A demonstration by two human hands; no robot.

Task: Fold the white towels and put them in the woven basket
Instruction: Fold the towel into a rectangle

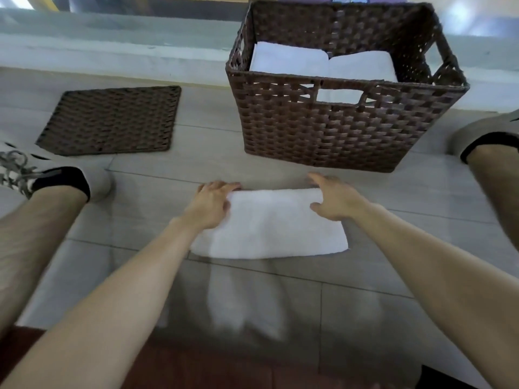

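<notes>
Both arms reach over the floor [157, 169] to the folded towel [269, 226], left hand [210, 203] fingers curled on its far-left corner, right hand [334, 200] arched over the far-right corner (grip unclear), short of the basket [323, 130] with two more towels [323, 64] inside.

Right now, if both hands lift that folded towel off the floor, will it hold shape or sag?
Probably sags: the towel is soft cloth lying flat. Likely light, being a thin stack; won't roll. With the left hand and right hand at its far corners, the near edge would likely droop.
</notes>
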